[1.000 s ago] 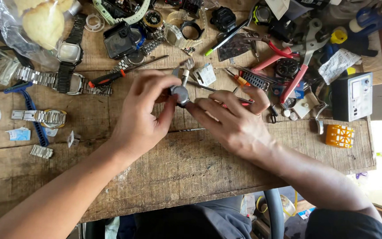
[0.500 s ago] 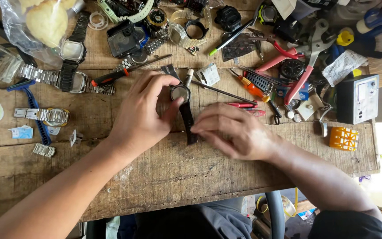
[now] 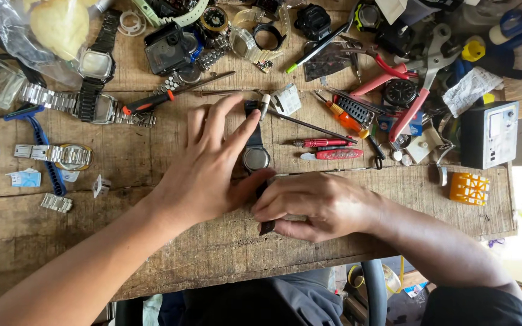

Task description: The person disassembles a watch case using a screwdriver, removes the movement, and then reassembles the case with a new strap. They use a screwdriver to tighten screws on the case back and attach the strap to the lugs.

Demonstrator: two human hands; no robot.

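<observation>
Left arm: bare forearm enters from the lower left and runs diagonally up toward the centre.
Left hand [image 3: 209,166]: palm down, fingers extended and slightly spread, pointing up and to the right; thumb angled toward the other hand.
Right arm: forearm enters from the lower right, angled up and to the left.
Right hand [image 3: 318,205]: knuckles up, fingers curled inward, fingertips close to the left thumb.

A black-strapped watch [image 3: 255,151] with a grey face is lying on the weathered brown counter [image 3: 152,253]; red screwdrivers [image 3: 327,148], red-handled pliers [image 3: 415,90] and a yellow-orange grid cube [image 3: 469,188] are showing nearby.
</observation>
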